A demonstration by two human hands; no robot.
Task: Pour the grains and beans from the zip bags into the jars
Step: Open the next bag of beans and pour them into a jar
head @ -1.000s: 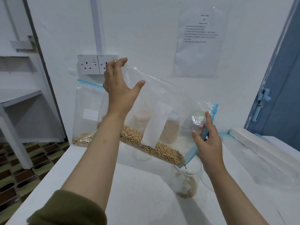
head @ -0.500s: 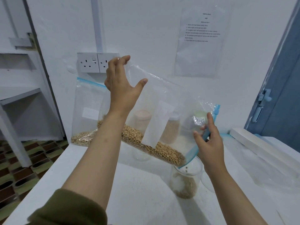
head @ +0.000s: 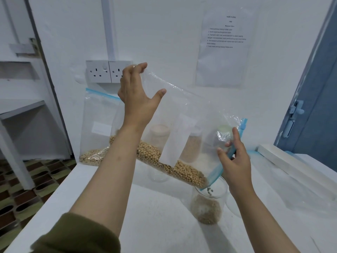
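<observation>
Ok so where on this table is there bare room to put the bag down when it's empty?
The white table looks bare in front, between the left forearm and the jar being filled. It is crowded at the back wall, where a second zip bag and more jars stand, and clear plastic lies on the right.

Bag mouth (head: 212, 179) above jar (head: 207, 207) (perhaps touching).

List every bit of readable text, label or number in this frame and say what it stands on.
Paper sheet on the wall: a printed heading and about five numbered lines, too small and blurred to read.
White label on the held zip bag: blank from this side.
White label on the zip bag against the wall: no legible text.
Wall sockets: no readable markings.
</observation>
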